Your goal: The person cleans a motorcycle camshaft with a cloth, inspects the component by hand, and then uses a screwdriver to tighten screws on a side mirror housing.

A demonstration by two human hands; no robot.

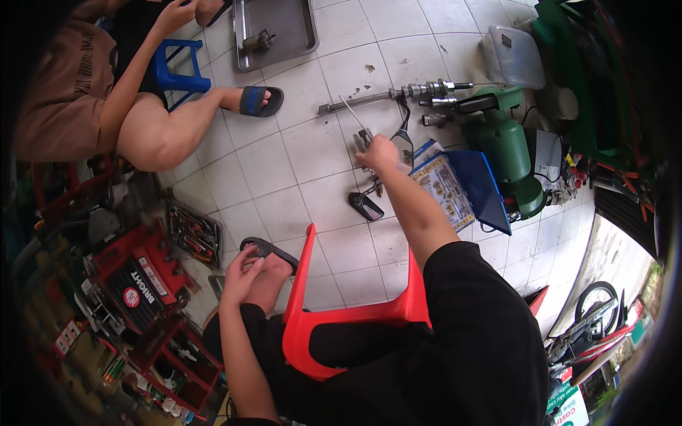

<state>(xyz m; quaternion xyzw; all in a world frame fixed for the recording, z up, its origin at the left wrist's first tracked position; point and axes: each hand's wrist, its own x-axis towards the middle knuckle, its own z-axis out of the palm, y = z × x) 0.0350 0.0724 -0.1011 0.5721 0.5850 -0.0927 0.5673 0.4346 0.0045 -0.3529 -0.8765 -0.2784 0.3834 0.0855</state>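
My right hand (378, 153) reaches forward with its fingers closed on a small metal piece (364, 139), by a thin metal rod (350, 110); its exact shape is partly hidden. Just right of it lie a mirror (403, 149) on a black stem and an open blue case (479, 187) with a set of small fittings. Another mirror (366, 206) lies nearer me. Beyond my hand is a long steel shaft (380, 97) with thick rings at its right end. My left hand (244, 273) hangs with fingers loosely apart beside my sandalled foot, holding nothing.
A co-worker (163, 135) sits upper left by a blue stool (178, 67) and steel tray (275, 11). A red plastic stool (305, 341) is beneath me. Green machine (506, 153) and clear bin (515, 57) stand right; tool tray (192, 231) and red toolboxes (117, 259) left; a bike (597, 312) lower right.
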